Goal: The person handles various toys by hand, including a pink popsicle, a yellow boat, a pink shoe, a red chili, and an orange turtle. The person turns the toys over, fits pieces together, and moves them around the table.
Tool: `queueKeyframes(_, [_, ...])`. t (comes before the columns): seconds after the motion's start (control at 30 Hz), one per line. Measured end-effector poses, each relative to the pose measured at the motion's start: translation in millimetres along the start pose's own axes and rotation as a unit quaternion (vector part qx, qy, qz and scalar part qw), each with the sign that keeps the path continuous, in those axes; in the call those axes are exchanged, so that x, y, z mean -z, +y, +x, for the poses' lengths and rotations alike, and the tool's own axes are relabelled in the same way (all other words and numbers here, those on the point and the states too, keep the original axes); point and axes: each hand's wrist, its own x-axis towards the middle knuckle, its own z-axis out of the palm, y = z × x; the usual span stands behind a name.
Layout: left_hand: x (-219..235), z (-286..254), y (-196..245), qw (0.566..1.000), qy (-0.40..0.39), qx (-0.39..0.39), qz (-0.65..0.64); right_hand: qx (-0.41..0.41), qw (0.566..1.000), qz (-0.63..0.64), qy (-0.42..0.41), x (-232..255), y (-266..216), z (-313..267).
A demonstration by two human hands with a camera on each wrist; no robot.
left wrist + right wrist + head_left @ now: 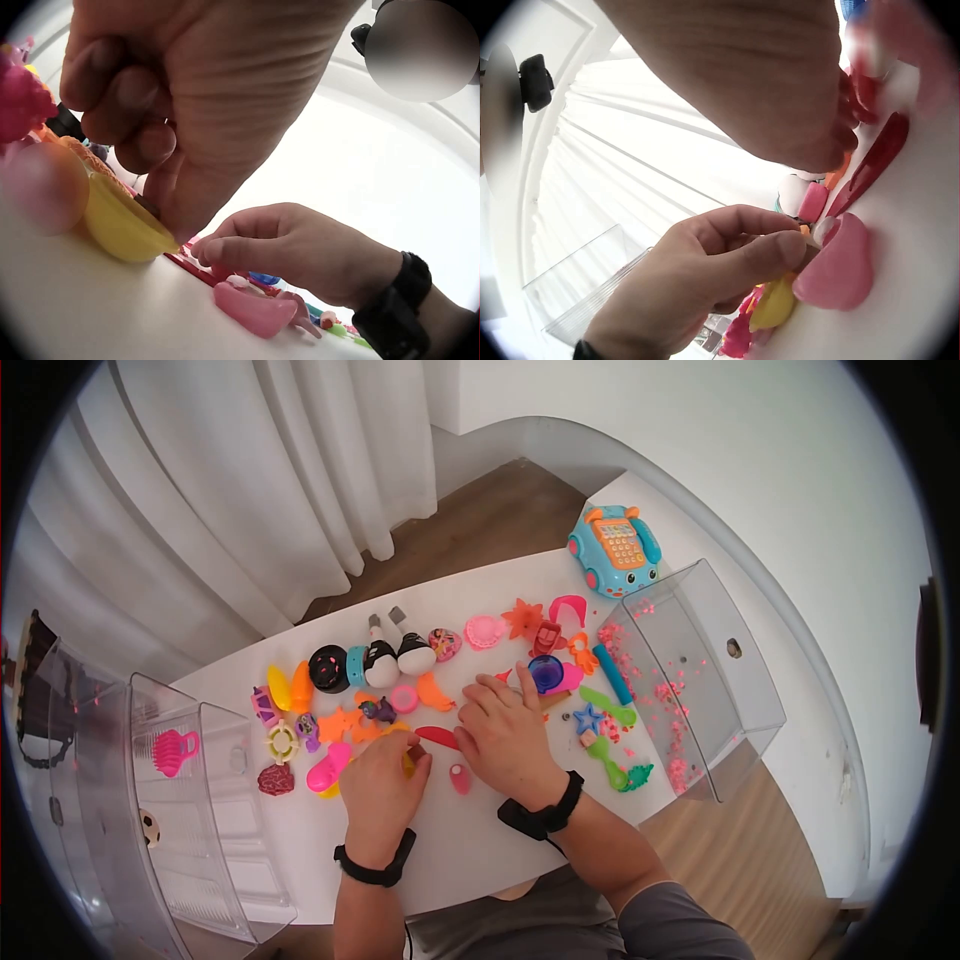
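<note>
My left hand (382, 785) has its fingers curled low over the table, thumb and forefinger pinching a small brown piece (809, 257), mostly hidden by the fingers. A yellow bowl-shaped toy (124, 225) lies right beside those fingertips. My right hand (508, 735) is held over the toys with fingers stretched forward and slightly spread, near a red toy knife (437, 737). One end of the knife reaches to that hand. Between the hands, nearer my body, lies a pink rounded toy (460, 778), also large in the right wrist view. Red toys (864, 94) sit close by the right fingertips.
Clear plastic bins stand at the left (215, 810) and right (700, 680), the right one with pink bits scattered about. A toy telephone (618, 550) stands at the back right. Black-and-white toys (415, 655), a blue cup (546, 673) and green tools (605, 760) lie around the hands.
</note>
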Motion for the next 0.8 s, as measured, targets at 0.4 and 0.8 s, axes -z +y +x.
queueKeyframes(0.4, [5.1, 2.1, 2.9, 0.996, 0.036, 0.072, -0.031, 0.007, 0.999, -0.05, -0.003, -2.6, 0.4, 2.8])
queueKeyframes(0.8, [-12.3, 10.4, -14.0, 0.905, 0.122, 0.151, -0.377, -0.035, 0.996, 0.012, 0.079, 25.9, 5.0, -34.0])
